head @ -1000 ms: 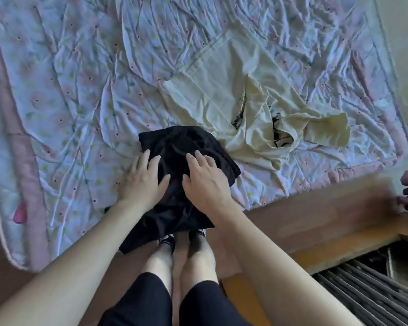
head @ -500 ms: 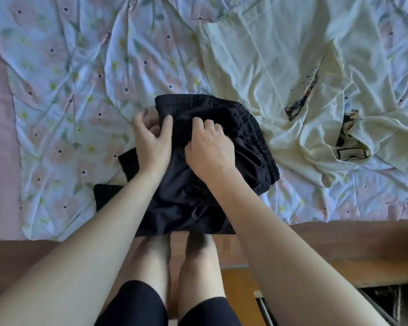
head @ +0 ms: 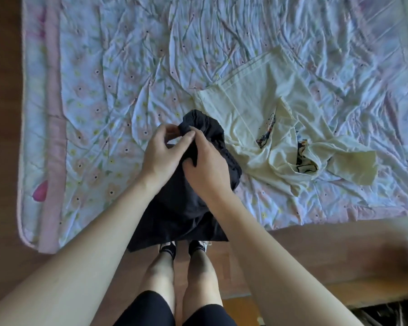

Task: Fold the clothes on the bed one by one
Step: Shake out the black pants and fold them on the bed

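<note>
Both hands pinch the top of the black shorts: the left hand and right hand touch at the bunched waistband. Shorts run long from the bed's near edge up toward the middle, hems hanging over that edge. Just beside them, toward the right edge of the flowered quilt, lies a crumpled cream T-shirt with a print too creased to read.
</note>
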